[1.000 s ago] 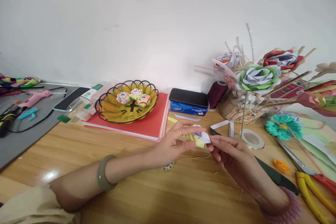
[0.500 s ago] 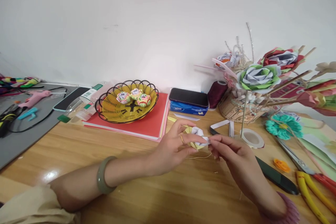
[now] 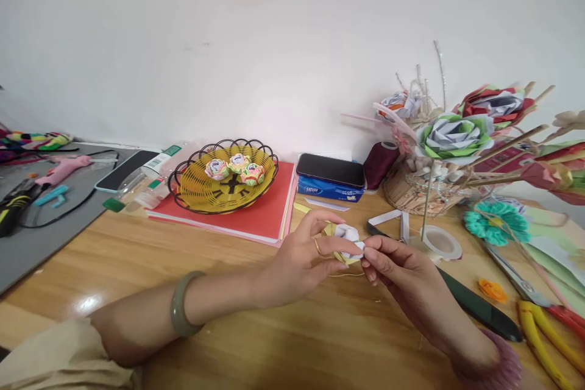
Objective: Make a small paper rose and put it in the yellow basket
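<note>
White wall (image 3: pixel 256 24), wooden table (image 3: pixel 292 341)

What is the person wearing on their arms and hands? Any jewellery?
The left hand has a thin gold ring on one finger, a smooth grey-green bangle on its wrist and a loose cream sleeve higher up. The right hand shows no ring; a frilly pink band sits at its wrist. No gloves.
</note>
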A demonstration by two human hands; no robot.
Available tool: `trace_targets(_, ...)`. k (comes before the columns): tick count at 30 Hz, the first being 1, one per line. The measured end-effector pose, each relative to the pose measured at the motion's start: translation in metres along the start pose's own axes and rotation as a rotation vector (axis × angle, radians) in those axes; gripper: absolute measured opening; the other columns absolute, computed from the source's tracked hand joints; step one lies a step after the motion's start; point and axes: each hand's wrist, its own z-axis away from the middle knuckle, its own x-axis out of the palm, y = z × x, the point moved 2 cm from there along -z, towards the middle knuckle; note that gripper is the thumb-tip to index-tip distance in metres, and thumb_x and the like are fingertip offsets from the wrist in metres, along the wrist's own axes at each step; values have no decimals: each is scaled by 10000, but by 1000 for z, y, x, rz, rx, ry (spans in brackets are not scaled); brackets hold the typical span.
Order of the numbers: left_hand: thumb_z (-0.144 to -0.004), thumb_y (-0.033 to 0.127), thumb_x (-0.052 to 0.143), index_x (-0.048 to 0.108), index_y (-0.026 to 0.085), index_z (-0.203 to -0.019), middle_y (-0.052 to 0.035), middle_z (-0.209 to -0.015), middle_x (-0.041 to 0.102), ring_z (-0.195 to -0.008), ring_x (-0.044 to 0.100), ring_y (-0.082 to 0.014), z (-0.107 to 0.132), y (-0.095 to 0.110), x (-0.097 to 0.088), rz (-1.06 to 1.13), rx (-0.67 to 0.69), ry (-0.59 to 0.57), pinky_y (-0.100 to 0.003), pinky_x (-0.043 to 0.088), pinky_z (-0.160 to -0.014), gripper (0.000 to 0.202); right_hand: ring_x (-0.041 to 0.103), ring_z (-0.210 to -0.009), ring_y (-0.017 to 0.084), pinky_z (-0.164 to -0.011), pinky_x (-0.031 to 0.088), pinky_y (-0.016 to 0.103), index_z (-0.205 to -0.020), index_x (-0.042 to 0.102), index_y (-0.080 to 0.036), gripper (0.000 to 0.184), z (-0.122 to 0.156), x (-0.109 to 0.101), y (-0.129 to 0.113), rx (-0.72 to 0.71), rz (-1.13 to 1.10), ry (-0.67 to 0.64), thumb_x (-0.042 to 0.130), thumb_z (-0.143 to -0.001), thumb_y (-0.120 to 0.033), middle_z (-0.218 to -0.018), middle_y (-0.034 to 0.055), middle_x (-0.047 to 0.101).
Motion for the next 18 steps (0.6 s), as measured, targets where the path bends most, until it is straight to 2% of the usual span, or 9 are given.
trace_targets(4,-814,180,537,582,245,-1005,-61,-1114,405,-1022,496,-177,1,-1,1,-5,-22,6,-376,451,-883,207,476,-558,116,-535,385,241,-692,623,-179,279,2,1,0,-59,117,-5,592,-773,-444,-603,-6,546)
trace_targets(8,-805,206,553,597,257,-988,-58,-1125,409,-1001,507,-165,2,-4,1,40,-92,11,-345,484,-843,195,500,-579,135,-580,409,255,-693,619,-191,308,2,-1,-4,-92,230,-23,540,-797,-469,-603,-2,553)
trace_targets(14,-799,190,560,601,242,-984,-60,-1111,420,-981,513,-155,2,-4,1,40,-93,-3,-325,485,-836,197,526,-599,136,-588,426,248,-774,645,-217,237,2,-7,-10,-73,314,-72,602,-754,-449,-645,-11,585)
trace_targets(18,-800,175,560,594,237,-988,-57,-1118,413,-997,507,-148,2,-5,1,32,-76,-18,-319,468,-861,201,529,-604,127,-592,421,242,-734,644,-213,222,2,-9,-9,-80,308,-111,571,-793,-414,-629,-14,581)
